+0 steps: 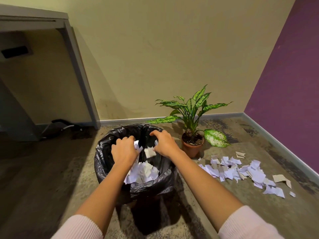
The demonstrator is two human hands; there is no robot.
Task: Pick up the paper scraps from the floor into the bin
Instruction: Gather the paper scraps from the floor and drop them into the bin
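A bin lined with a black bag (103, 152) stands on the floor in front of me, with white paper scraps (143, 173) piled inside. Both hands hover over its opening. My left hand (124, 150) has its fingers curled round a few white scraps (138, 146). My right hand (164, 144) is curled too, with a white scrap (149, 152) at its thumb side, either pinched or dropping; I cannot tell which. A heap of torn white and beige scraps (241, 171) lies on the floor to the right of the bin.
A potted plant (192, 144) stands just right of the bin, by the beige wall. A grey desk leg (81, 75) rises at the left, with a dark cable (58, 125) under it. The purple wall (290, 83) borders the floor on the right.
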